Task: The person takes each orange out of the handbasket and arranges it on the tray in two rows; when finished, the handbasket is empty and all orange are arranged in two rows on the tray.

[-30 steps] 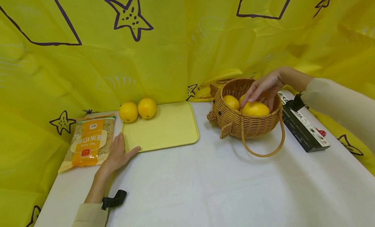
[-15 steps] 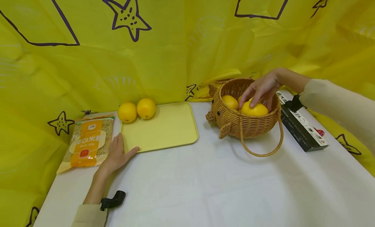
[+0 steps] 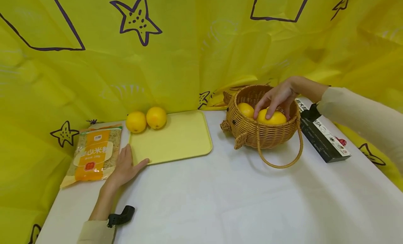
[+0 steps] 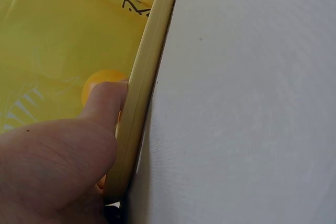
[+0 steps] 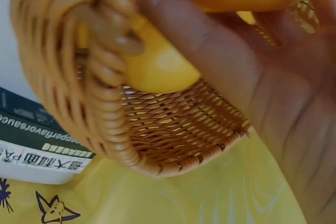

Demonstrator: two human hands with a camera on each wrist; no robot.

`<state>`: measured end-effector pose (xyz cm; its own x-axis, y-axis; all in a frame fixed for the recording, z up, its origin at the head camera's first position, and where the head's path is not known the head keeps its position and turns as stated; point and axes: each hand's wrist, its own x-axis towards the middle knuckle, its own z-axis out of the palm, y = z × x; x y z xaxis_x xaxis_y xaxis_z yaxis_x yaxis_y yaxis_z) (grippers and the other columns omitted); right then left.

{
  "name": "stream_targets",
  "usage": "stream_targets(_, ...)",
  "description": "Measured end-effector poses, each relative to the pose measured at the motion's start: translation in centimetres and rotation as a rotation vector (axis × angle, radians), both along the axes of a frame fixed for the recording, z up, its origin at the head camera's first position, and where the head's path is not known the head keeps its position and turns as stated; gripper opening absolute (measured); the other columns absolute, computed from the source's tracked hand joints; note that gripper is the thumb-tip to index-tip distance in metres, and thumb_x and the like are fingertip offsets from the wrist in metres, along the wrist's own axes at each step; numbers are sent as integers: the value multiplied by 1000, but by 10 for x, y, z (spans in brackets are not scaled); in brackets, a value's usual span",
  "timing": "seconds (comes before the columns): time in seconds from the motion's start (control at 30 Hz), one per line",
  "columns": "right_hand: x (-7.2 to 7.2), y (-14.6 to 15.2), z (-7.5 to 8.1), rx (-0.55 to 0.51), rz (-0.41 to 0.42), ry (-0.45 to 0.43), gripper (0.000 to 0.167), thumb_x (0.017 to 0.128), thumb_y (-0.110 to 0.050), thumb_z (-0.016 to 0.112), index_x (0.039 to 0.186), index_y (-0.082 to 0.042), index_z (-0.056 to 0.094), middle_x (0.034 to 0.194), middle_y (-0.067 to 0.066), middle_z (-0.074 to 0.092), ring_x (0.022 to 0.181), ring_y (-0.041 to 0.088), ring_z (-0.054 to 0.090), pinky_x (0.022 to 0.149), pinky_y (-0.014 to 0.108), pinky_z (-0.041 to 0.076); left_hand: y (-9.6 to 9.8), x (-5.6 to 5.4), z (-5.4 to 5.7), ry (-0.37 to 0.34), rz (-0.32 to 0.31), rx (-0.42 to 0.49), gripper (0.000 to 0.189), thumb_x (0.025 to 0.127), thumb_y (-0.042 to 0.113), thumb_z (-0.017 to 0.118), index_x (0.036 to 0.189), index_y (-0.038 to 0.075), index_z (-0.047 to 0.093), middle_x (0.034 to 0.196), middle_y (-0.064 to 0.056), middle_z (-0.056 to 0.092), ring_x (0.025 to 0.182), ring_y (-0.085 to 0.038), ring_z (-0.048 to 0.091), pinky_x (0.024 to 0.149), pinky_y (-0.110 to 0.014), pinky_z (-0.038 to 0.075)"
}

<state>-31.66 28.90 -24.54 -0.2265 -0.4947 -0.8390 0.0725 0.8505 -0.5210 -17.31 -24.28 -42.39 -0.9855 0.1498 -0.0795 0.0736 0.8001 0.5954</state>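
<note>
While the left hand (image 3: 125, 168) lies against the tray's (image 3: 176, 142) near left corner, thumb spread wide, the right hand (image 3: 278, 96) reaches into the basket (image 3: 270, 138), fingers curled round an orange (image 3: 277, 119). A loose grip on that smooth skin could let it slip; snagging the rim could tip the basket. Farther off, two oranges (image 3: 156, 118) sit at the tray's back corner and might roll if it's jolted.

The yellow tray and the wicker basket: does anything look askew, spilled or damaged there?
Nothing looks spilled or damaged at the yellow tray or the wicker basket. Slightly odd is the leftmost orange, which sits at the tray's far left corner and seems to overhang its edge.
</note>
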Motion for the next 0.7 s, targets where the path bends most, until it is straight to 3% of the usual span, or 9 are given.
stream_targets(0.23,-3,9,17,-68,1,125,45,99,-20,55,141,-21,40,141,20,35,104,26,62,85,52,55,0,-2,1,-11,0,0,104,92,41,61,148,-13,-7,153,-39,3,142,-52,6,113,-65,11)
stream_targets(0.37,-2,12,25,-142,-18,213,47,100,-16,52,142,-25,35,132,17,39,92,29,68,81,52,56,-1,-1,2,-18,2,2,104,92,41,61,148,-13,-8,153,-39,2,142,-52,5,113,-65,10)
stream_targets(0.7,6,0,28,-376,-188,388,45,102,-12,48,141,-31,35,134,7,41,108,29,64,87,53,54,-1,0,4,-19,4,4,104,92,40,62,148,-14,-7,152,-39,4,141,-51,7,114,-64,11)
